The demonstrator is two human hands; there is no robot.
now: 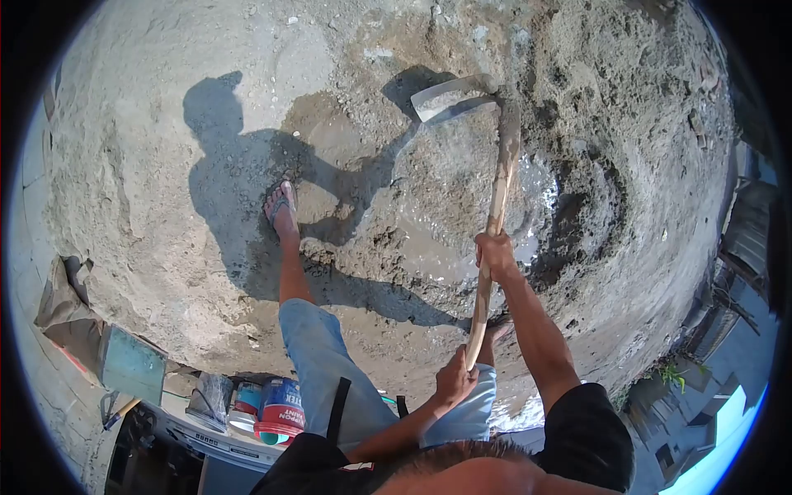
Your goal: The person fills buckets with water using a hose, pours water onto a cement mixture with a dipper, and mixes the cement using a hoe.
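Note:
A hoe with a long wooden handle stretches away from my body, and both hands are wrapped round it. My left hand grips the near end of the handle. Farther up, about the middle of the shaft, is my right hand, also closed. The metal hoe blade points left at the far end, over or on the grey, sandy mix; whether it touches cannot be told. Below it lies a shallow puddle, shiny with water, ringed by wet, lumpy material.
My sandalled foot stands on the mix to the left; the other is partly hidden behind the handle. Paint buckets, a greenish panel and a dark appliance-like thing stand at lower left. Green plants grow at right.

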